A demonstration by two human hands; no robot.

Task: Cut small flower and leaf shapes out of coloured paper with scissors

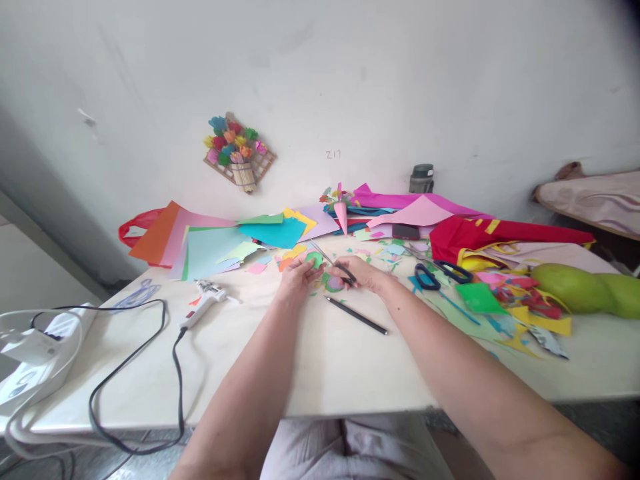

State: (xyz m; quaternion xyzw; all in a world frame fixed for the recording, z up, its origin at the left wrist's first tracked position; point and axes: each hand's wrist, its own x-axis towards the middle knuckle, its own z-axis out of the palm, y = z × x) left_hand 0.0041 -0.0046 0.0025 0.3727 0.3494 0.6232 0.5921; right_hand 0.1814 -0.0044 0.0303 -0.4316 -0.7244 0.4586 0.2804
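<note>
My left hand [299,275] pinches a small green paper piece [315,259] just above the table. My right hand [359,272] is closed around the handles of a pair of scissors [330,259], whose open blades point up and left toward the green piece. A black pencil [356,315] lies on the white table [320,360] just in front of both hands. Small coloured scraps lie under and around the hands.
A white glue gun [205,301] with a black cord [135,360] lies at the left. Coloured paper sheets [220,243] fan out behind. Blue-handled scissors [440,273], red cloth [480,235] and a green gourd [585,285] are at the right. A paper-flower craft [239,153] hangs on the wall.
</note>
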